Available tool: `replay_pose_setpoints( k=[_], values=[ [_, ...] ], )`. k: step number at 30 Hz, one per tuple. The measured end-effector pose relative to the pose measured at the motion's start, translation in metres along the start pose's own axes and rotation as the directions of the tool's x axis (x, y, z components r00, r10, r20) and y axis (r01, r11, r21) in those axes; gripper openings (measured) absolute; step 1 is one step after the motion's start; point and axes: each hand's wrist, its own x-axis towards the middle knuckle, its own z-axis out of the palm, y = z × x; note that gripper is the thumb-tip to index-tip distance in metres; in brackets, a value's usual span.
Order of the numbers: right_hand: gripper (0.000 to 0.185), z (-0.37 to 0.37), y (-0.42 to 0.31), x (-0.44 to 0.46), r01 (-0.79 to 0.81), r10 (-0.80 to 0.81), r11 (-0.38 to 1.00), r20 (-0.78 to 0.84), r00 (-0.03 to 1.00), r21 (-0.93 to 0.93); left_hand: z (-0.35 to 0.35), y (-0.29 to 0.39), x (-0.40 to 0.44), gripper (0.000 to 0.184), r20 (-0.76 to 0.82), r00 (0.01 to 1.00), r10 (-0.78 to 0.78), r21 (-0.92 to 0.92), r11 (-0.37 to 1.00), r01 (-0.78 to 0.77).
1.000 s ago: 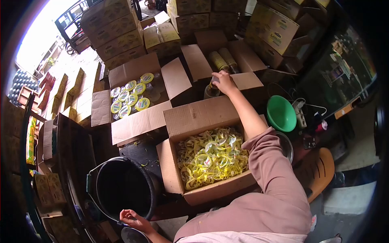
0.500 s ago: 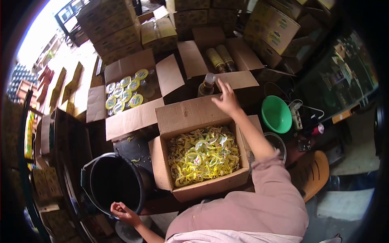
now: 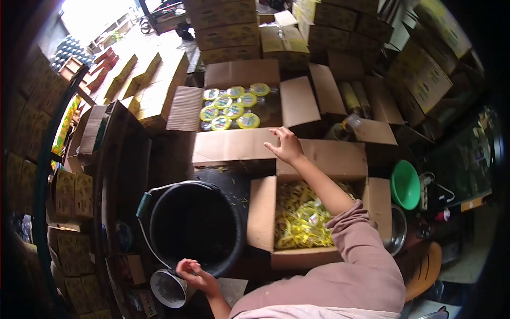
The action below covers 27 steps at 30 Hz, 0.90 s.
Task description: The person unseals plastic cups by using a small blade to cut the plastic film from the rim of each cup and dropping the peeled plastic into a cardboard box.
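Cups (image 3: 232, 111) sit in a box (image 3: 241, 74), its flaps spread, likely for reach. Over the front flap (image 3: 228, 148), the right hand (image 3: 287, 146) is wide and empty; the left hand (image 3: 197, 275), loosely curled, empty, hangs beside the bucket (image 3: 240, 234).

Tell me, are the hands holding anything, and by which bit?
Nothing that I can see: right hand open over the cardboard, left hand loosely curled by the bucket.

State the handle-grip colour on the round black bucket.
Green handle grip; head view shows it best.
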Motion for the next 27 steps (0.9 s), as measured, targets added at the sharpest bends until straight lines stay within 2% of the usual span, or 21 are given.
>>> replay_pose_setpoints(
  k=[2, 3, 5, 7, 9, 11, 13, 16, 17, 19, 22, 24, 25, 27],
  values=[
    [0.054, 0.045, -0.001, 0.042, -0.071, 0.069, 0.997, -0.074, 0.995, -0.033, -0.001, -0.003, 0.000, 0.023, 0.035, 0.999, -0.003, 0.040, 0.999, 0.001],
    [0.064, 0.059, -0.008, 0.060, -0.190, 0.189, 0.982, -0.042, 0.981, -0.023, -0.001, -0.004, -0.001, 0.023, 0.054, 0.999, -0.007, 0.066, 0.998, 0.004],
    [0.080, 0.084, -0.018, 0.087, -0.318, 0.320, 0.938, -0.005, 0.947, -0.140, -0.002, 0.000, -0.001, 0.024, 0.066, 0.998, -0.022, 0.087, 0.996, 0.017],
    [0.101, 0.104, -0.019, 0.107, -0.447, 0.454, 0.888, 0.055, 0.889, -0.106, -0.004, -0.004, -0.001, 0.023, 0.090, 0.996, 0.007, 0.098, 0.995, -0.016],
    [0.103, 0.132, -0.015, 0.116, -0.480, 0.468, 0.868, -0.112, 0.876, -0.127, -0.008, -0.006, -0.002, 0.020, 0.157, 0.988, 0.008, 0.103, 0.994, -0.024],
    [0.104, 0.116, -0.008, 0.119, -0.545, 0.552, 0.830, 0.031, 0.834, -0.119, -0.009, -0.008, -0.001, 0.022, 0.188, 0.982, 0.017, 0.085, 0.996, -0.034],
    [0.102, 0.108, -0.002, 0.116, -0.611, 0.606, 0.786, -0.081, 0.792, -0.092, -0.010, -0.008, 0.002, 0.022, 0.222, 0.975, 0.029, 0.061, 0.997, -0.044],
    [0.096, 0.085, 0.013, 0.105, -0.492, 0.416, 0.859, -0.369, 0.831, -0.142, -0.008, -0.004, 0.006, 0.023, 0.214, 0.974, 0.069, 0.073, 0.994, -0.086],
    [0.092, 0.063, 0.006, 0.096, -0.449, 0.395, 0.891, -0.368, 0.842, -0.073, -0.008, 0.001, 0.008, 0.023, 0.215, 0.973, 0.082, 0.081, 0.992, -0.101],
    [0.085, 0.027, -0.005, 0.074, -0.223, 0.171, 0.974, -0.491, 0.854, -0.047, -0.008, 0.002, 0.008, 0.022, 0.236, 0.967, 0.095, 0.067, 0.991, -0.114],
    [0.079, -0.028, -0.045, 0.018, 0.077, -0.067, 0.997, -0.549, 0.833, -0.005, -0.007, -0.002, 0.005, 0.027, 0.256, 0.958, 0.127, 0.042, 0.989, -0.142],
    [0.074, -0.064, -0.080, -0.032, 0.170, -0.066, 0.966, -0.451, 0.890, 0.194, -0.009, 0.007, 0.008, 0.039, 0.297, 0.950, 0.093, -0.030, 0.996, -0.088],
    [0.074, -0.080, -0.096, -0.059, 0.252, -0.176, 0.960, -0.433, 0.884, 0.123, -0.011, 0.009, 0.009, 0.045, 0.330, 0.941, 0.075, -0.051, 0.997, -0.061],
    [0.074, -0.105, -0.130, -0.114, 0.233, -0.142, 0.919, -0.282, 0.949, 0.320, -0.011, 0.008, 0.010, 0.056, 0.342, 0.922, 0.182, -0.158, 0.978, -0.134]
  ],
)
